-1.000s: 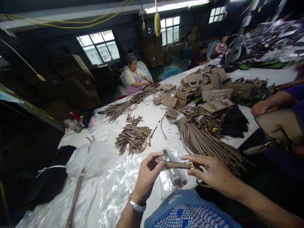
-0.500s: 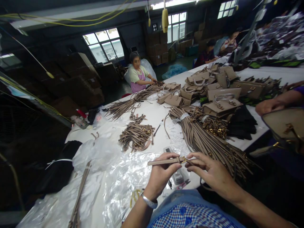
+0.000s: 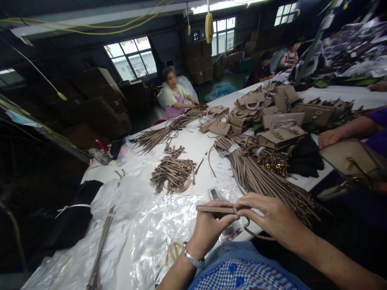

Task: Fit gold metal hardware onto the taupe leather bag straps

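A taupe strap [image 3: 214, 209] lies across the fingers of my left hand [image 3: 208, 225], which pinches it near its right end. My right hand [image 3: 264, 211] grips the same strap where the two hands meet, its fingertips close to my left thumb. A thin tail of the strap loops down below my right hand. The buckle is hidden by my fingers. Clear plastic sheeting [image 3: 160, 225] covers the table to the left of my hands, and a grey device [image 3: 214, 193] is just behind them.
A pile of short buckled straps [image 3: 172, 173] sits mid-table. Long bundled straps [image 3: 256, 177] fill the right side, with taupe handbags [image 3: 281, 135] behind. At the right edge, a co-worker's hand [image 3: 332, 136] is by a bag [image 3: 352, 159]. Another person [image 3: 175, 96] sits across the table.
The strap has turned and shifted slightly right, and its gold buckle no longer shows between my hands. My right fingers have closed in nearer my left thumb. The co-worker's bag at right has moved left.
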Available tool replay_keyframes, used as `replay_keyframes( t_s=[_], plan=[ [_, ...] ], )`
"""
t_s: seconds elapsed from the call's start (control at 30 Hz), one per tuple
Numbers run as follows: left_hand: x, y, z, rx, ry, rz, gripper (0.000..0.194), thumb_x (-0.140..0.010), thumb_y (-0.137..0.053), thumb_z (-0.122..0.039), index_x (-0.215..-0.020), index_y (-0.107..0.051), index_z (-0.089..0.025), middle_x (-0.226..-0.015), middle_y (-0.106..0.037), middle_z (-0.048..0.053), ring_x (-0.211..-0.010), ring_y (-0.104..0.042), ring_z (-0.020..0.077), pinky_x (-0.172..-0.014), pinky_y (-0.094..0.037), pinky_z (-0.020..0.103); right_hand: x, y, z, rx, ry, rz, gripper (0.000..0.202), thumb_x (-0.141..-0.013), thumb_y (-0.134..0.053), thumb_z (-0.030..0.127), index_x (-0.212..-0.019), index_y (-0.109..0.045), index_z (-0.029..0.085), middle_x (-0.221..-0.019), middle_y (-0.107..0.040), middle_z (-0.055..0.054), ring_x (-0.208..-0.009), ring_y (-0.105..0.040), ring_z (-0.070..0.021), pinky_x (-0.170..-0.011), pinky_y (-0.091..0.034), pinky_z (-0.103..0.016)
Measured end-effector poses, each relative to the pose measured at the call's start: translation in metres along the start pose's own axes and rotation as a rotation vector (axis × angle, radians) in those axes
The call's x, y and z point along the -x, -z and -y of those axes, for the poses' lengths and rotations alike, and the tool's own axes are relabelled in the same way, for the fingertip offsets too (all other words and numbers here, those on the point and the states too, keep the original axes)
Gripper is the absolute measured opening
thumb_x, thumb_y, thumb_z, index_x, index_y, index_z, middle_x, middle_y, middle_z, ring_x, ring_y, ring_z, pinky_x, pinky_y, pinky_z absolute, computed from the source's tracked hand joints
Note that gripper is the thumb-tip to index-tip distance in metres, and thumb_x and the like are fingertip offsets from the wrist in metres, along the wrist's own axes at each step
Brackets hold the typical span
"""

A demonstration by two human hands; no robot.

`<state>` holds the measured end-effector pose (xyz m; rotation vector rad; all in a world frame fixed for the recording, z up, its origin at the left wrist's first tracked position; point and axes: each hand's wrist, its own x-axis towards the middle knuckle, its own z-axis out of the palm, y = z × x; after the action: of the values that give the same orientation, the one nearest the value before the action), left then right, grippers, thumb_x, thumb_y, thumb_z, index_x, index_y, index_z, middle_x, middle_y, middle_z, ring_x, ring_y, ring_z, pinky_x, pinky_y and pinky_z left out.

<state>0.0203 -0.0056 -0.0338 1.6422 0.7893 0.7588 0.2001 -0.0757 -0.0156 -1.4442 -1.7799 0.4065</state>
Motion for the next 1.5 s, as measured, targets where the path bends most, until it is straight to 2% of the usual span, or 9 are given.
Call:
replay_keyframes(
  t_s=[0.33, 0.47, 0.6, 0.8, 0.93, 1.07, 1.2, 1.37, 1.5],
  plan=[
    [0.004, -0.006, 0.011, 0.109, -0.009, -0.027, 0.022, -0.072, -0.080, -0.029, -0.089, -0.075, -0.016, -0.090, -0.073, 0.007, -0.087, -0.068, 0.0206, -0.080, -0.055, 0.029, 0.003, 0.011, 0.005, 0.096, 0.005, 0.190, 0.013, -0.089, -0.061, 0.014, -0.099, -0.067, 0.019, -0.096, -0.070, -0.004, -0.090, -0.066, -0.0178, -0.083, -0.051, -0.028],
    [0.006, -0.007, 0.006, 0.114, -0.002, -0.066, 0.020, -0.073, -0.078, -0.028, -0.089, -0.074, -0.016, -0.091, -0.072, 0.007, -0.088, -0.067, 0.0213, -0.080, -0.055, 0.031, 0.003, 0.011, -0.003, 0.078, -0.040, 0.200, 0.012, -0.089, -0.062, 0.018, -0.098, -0.069, 0.021, -0.094, -0.071, -0.003, -0.088, -0.067, -0.0176, -0.080, -0.052, -0.028],
    [0.006, -0.007, -0.005, 0.128, -0.027, -0.077, 0.022, -0.072, -0.079, -0.028, -0.088, -0.074, -0.015, -0.089, -0.072, 0.007, -0.087, -0.067, 0.0213, -0.082, -0.055, 0.032, 0.009, 0.004, -0.008, 0.073, 0.005, 0.233, 0.026, -0.088, -0.053, 0.008, -0.101, -0.071, 0.023, -0.092, -0.072, -0.004, -0.088, -0.068, -0.0185, -0.080, -0.054, -0.028],
    [0.003, -0.003, -0.004, 0.110, 0.014, -0.109, 0.019, -0.075, -0.077, -0.025, -0.091, -0.073, -0.015, -0.092, -0.072, 0.008, -0.087, -0.068, 0.0211, -0.082, -0.056, 0.031, 0.012, 0.013, 0.004, 0.098, -0.023, -0.122, 0.022, -0.092, -0.055, 0.022, -0.104, -0.072, 0.026, -0.100, -0.072, -0.005, -0.093, -0.068, -0.0206, -0.086, -0.055, -0.031],
    [0.003, -0.007, -0.004, 0.088, 0.010, -0.050, 0.019, -0.071, -0.080, -0.024, -0.088, -0.073, -0.016, -0.088, -0.072, 0.006, -0.085, -0.068, 0.0195, -0.080, -0.055, 0.029, 0.009, 0.016, 0.003, 0.013, -0.009, 0.033, 0.020, -0.091, -0.059, 0.024, -0.106, -0.073, 0.026, -0.094, -0.072, -0.003, -0.087, -0.068, -0.0180, -0.076, -0.055, -0.027],
    [0.006, -0.014, -0.001, 0.213, 0.065, 0.008, 0.022, -0.070, -0.081, -0.025, -0.086, -0.071, -0.014, -0.083, -0.072, 0.005, -0.080, -0.067, 0.0183, -0.075, -0.055, 0.027, 0.009, 0.015, -0.003, 0.010, -0.080, 0.153, 0.013, -0.087, -0.066, 0.023, -0.095, -0.076, 0.026, -0.088, -0.073, -0.001, -0.081, -0.069, -0.0174, -0.073, -0.055, -0.026],
    [0.007, -0.016, 0.003, 0.244, 0.119, -0.019, 0.030, -0.070, -0.081, -0.028, -0.093, -0.070, -0.014, -0.089, -0.072, 0.008, -0.084, -0.068, 0.0206, -0.078, -0.055, 0.030, 0.013, 0.015, -0.003, 0.025, -0.079, 0.182, 0.016, -0.087, -0.062, 0.020, -0.098, -0.074, 0.024, -0.089, -0.072, -0.003, -0.080, -0.068, -0.0175, -0.074, -0.054, -0.027],
    [0.004, -0.013, -0.007, -0.015, -0.064, 0.019, 0.019, -0.075, -0.077, -0.029, -0.091, -0.074, -0.019, -0.092, -0.071, 0.006, -0.090, -0.064, 0.0205, -0.084, -0.051, 0.031, 0.016, 0.012, 0.006, 0.097, 0.002, 0.127, 0.019, -0.084, -0.058, 0.012, -0.097, -0.068, 0.021, -0.086, -0.065, -0.004, -0.077, -0.063, -0.0165, -0.071, -0.052, -0.026],
    [-0.004, -0.021, 0.005, -0.087, -0.166, -0.047, 0.016, -0.077, -0.072, -0.033, -0.081, -0.071, -0.018, -0.081, -0.068, 0.007, -0.079, -0.064, 0.0195, -0.072, -0.051, 0.028, 0.017, 0.003, 0.003, 0.134, 0.027, 0.005, 0.021, -0.078, -0.057, 0.009, -0.090, -0.067, 0.022, -0.078, -0.064, -0.003, -0.071, -0.062, -0.0168, -0.065, -0.052, -0.024]
  ],
)
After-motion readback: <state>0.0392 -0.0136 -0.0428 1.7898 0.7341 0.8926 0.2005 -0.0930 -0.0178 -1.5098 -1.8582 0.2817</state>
